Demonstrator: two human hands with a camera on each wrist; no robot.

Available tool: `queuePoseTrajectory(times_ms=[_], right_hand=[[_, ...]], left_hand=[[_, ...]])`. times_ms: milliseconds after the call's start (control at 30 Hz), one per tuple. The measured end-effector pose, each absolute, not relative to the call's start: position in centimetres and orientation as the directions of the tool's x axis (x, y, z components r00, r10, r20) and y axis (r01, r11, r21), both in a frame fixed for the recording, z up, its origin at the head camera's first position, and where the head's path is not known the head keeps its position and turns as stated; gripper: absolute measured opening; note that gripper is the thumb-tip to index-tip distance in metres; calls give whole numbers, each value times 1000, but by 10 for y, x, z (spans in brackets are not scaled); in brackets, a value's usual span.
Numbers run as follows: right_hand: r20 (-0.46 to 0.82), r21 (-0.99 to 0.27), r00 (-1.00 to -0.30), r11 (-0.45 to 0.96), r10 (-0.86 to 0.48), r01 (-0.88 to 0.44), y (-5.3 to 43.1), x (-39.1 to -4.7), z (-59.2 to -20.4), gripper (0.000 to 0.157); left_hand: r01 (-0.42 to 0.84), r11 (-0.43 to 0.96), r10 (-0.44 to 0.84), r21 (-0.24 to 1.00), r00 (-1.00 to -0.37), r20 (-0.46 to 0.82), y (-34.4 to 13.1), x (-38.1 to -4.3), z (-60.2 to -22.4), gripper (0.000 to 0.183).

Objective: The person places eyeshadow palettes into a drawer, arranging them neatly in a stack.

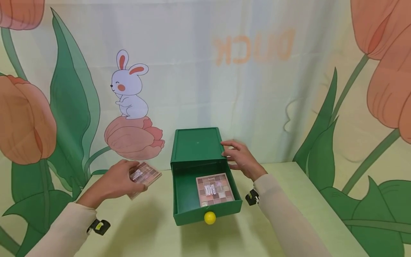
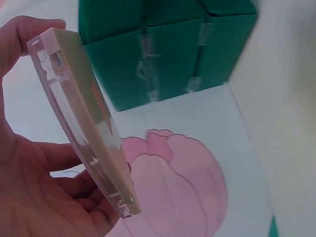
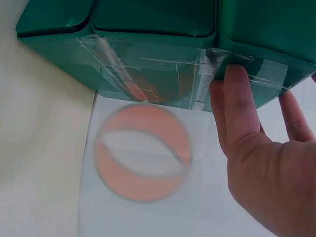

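Note:
In the head view my left hand (image 1: 117,180) grips an eyeshadow palette (image 1: 149,175), held tilted to the left of a green drawer box (image 1: 197,144). The left wrist view shows the palette's (image 2: 94,128) clear-lidded edge between thumb and fingers. The box's top drawer (image 1: 184,198) is pulled out, with a yellow round knob (image 1: 210,217) on its front. A second palette (image 1: 214,191), marked BACK, lies inside at the right. My right hand (image 1: 242,160) rests extended fingertips against the box's right side; fingers (image 3: 239,98) touch its taped wall in the right wrist view.
Three green drawer units, taped together at the sides, form the stack, as the taped wall (image 3: 148,64) shows. It stands on a pale table (image 1: 279,178), close to a printed backdrop cloth (image 1: 183,89) with tulips and a rabbit.

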State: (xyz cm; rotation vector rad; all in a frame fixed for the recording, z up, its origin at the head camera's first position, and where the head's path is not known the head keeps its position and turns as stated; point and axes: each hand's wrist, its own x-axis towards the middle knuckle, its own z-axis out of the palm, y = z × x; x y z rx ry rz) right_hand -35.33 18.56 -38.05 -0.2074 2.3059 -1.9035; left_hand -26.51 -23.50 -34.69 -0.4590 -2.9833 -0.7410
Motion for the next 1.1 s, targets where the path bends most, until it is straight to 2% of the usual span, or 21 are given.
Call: queuePoseTrajectory(times_ms=[233,533,800,1100], right_hand=[[-28,-981,-982,192,-189,-9,185,-353,-379,50],[-27,-981,-983,194,-181,-8,184,-354,-381,51],[-46,-981,-982,191,-182,11,182,-352,-380,50],[-39,-982,-984,186,-175,5,183,-352,-379,50]], left_hand=[[369,824,329,429,-929,167,-223,-260,-323,92],[436,792,403,428,-899,172,-193,-251,-299,92],[458,790,442,408,-886,141,-162,-253,-293,93],[524,762,523,381,-844,115,-126,-256,-293,94]])
